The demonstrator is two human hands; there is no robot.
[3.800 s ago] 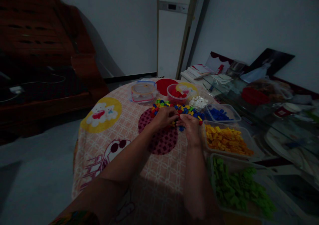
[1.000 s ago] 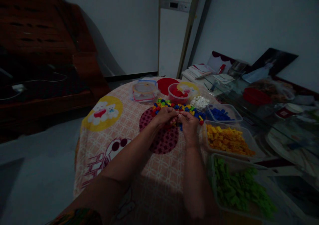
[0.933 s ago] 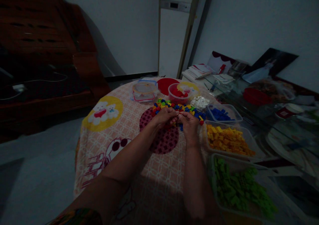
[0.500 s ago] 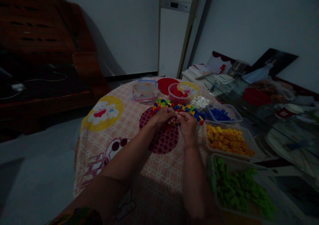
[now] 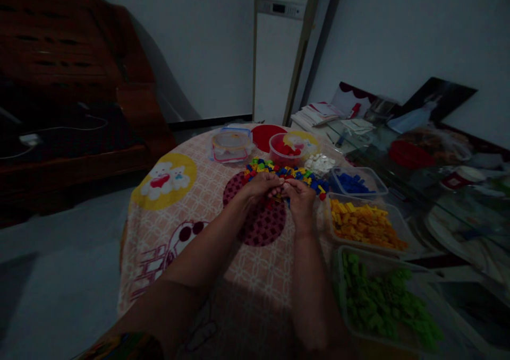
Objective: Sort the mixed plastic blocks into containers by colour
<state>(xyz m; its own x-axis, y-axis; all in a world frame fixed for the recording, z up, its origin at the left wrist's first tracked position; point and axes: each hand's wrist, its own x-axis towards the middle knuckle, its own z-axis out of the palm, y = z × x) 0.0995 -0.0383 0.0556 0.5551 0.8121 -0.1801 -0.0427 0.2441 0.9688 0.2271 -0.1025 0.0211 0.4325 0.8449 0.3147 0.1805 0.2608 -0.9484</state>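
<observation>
My left hand (image 5: 263, 185) and my right hand (image 5: 299, 194) meet over the middle of the round table. The fingers of both are pinched together, fingertips nearly touching. Whatever they hold is too small and dark to make out. Just behind them lies a heap of mixed toy bricks (image 5: 261, 165) in red, yellow, blue and green. Under the hands the patterned cloth (image 5: 261, 275) shows a dark red dotted circle. To the right of my right hand is a clear box of yellow bricks (image 5: 362, 224).
Green bricks (image 5: 382, 301) fill a box at front right; blue bricks (image 5: 353, 183) sit in another farther back. A round tub (image 5: 271, 155) holds red pieces, beside white pieces (image 5: 320, 164). A lidded container (image 5: 231, 146) stands back left. A cluttered glass table (image 5: 374, 153) adjoins on the right.
</observation>
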